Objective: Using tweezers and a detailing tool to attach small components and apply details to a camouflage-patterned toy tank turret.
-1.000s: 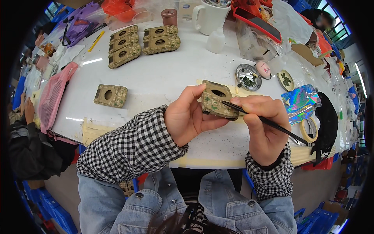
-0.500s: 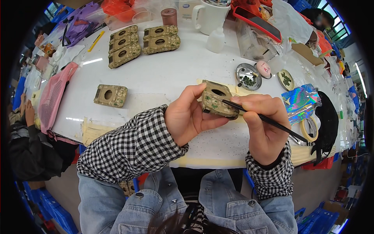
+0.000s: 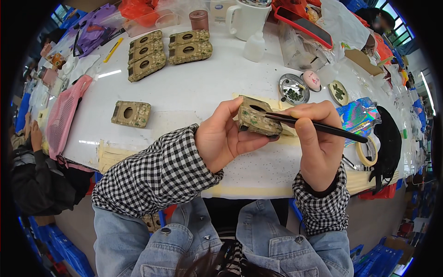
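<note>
My left hand (image 3: 213,141) holds up a small camouflage-patterned tank hull (image 3: 253,123) between thumb and fingers, a round opening in its top. Pinched in my right hand (image 3: 318,150) is a pair of black tweezers (image 3: 339,132), its tips at the hull's top beside the opening. Whether a tiny piece sits between the tips I cannot make out. Another camouflage hull (image 3: 140,119) lies on the table to the left. To the right, a round metal dish (image 3: 284,82) holds small dark green pieces; flat green pieces lie in an oval cream dish (image 3: 333,87).
Several finished-looking hulls (image 3: 191,56) stand in two rows at the back. Beyond are a white mug (image 3: 249,23), a small white bottle (image 3: 254,48) and a red-edged phone (image 3: 302,27). A tape roll (image 3: 360,154) and a black bag (image 3: 390,143) lie right; a pink mesh bag (image 3: 69,111) left.
My right hand has turned the tweezers so their broad side shows, and the tips have shifted up slightly on the hull. The hull has tilted a little in my left hand.
</note>
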A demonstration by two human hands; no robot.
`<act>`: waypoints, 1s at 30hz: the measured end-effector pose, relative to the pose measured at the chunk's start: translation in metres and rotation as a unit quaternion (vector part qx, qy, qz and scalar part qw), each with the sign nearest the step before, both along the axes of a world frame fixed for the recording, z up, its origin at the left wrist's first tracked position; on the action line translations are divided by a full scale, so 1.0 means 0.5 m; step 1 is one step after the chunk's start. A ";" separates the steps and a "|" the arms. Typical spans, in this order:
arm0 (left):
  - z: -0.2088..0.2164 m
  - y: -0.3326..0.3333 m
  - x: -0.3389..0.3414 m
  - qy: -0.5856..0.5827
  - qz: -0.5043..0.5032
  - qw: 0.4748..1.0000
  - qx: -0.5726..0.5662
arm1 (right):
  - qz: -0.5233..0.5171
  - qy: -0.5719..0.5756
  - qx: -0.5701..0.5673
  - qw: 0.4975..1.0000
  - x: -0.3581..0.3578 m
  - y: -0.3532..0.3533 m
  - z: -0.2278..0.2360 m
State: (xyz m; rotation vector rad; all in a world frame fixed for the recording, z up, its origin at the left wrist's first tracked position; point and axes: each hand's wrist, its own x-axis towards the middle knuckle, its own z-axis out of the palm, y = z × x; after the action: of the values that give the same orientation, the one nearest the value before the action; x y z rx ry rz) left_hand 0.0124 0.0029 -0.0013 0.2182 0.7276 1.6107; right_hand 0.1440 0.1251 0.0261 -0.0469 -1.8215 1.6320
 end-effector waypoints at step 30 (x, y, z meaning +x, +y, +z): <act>-0.003 -0.001 0.001 0.036 -0.004 0.999 0.002 | 0.013 0.007 0.066 0.998 0.011 0.010 -0.006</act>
State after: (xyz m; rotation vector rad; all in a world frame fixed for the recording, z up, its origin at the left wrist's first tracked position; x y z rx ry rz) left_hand 0.0127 0.0022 -0.0029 0.2839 0.7778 1.6044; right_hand 0.1494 0.1300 0.0230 0.0461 -1.9225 1.5212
